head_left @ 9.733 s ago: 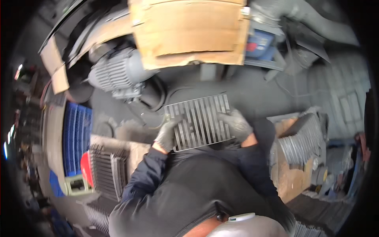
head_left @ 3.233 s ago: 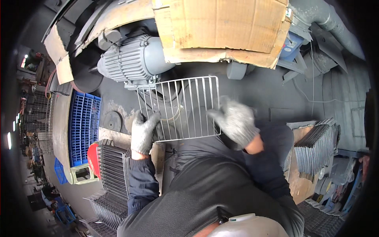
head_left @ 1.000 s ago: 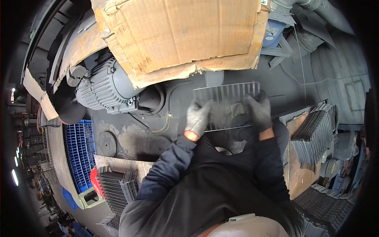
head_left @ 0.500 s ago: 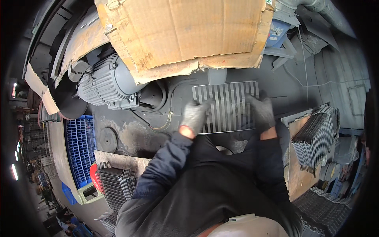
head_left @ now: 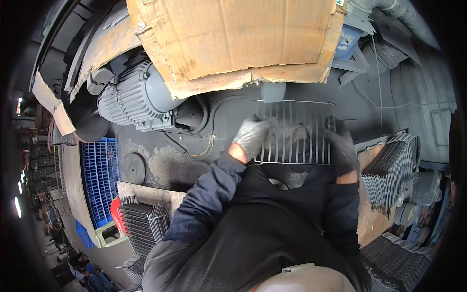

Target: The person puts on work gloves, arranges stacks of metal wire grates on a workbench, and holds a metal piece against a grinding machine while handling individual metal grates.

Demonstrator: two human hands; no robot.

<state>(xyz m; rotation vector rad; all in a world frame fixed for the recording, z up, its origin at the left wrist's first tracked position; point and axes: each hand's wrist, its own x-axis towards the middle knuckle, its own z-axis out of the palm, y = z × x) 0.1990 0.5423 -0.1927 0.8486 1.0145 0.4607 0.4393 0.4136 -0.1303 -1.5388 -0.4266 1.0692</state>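
A metal wire rack [head_left: 296,156] with parallel bars spans the space between my gloved hands, above my lap. My left hand [head_left: 250,137], in a grey glove, grips its left side. My right hand [head_left: 342,148], in a darker-looking glove, is closed on the right side, with some fingers hidden by the rack's edge and blur. The dark floor and part of my legs show through the gaps between the bars.
Cardboard [head_left: 243,39] covers the machine ahead, beside a grey electric motor [head_left: 129,97]. Stacked wire racks stand on my right [head_left: 391,168] and left [head_left: 141,221]. A blue plastic crate [head_left: 100,180] sits at far left; a round disc [head_left: 134,168] lies nearby.
Both hands have moved right with the rack. Its bars looked broad and striped before; now they look thin, with wider gaps showing between them.
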